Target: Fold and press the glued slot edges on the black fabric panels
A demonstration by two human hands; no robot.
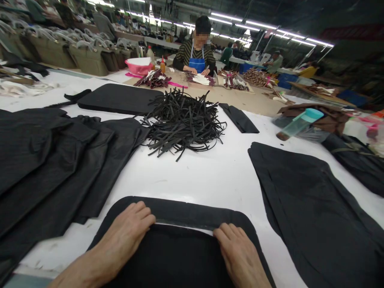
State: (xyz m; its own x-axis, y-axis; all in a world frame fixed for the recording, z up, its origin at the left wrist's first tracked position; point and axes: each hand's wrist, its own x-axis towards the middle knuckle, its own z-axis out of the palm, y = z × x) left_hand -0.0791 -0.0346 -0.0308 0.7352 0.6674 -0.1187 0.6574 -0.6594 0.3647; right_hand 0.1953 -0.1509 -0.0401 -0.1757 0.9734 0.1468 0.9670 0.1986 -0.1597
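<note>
A black panel with rounded corners [198, 212] lies flat on the white table right before me. Over it is a black fabric piece [183, 252], its pale far edge stretched between my hands. My left hand [129, 226] has its fingers curled closed on the left end of that edge. At the right end, my right hand [237, 246] grips the same edge with bent fingers. Both thumbs are hidden. The near part of the fabric runs out of the picture at the bottom.
Black fabric pieces [51, 160] overlap at left; more black panels [312, 200] lie at right. A heap of black strips [186, 124] sits beyond, beside a stack of black panels [117, 98]. A bottle with a turquoise lid [300, 124] lies far right. A co-worker [196, 52] works opposite.
</note>
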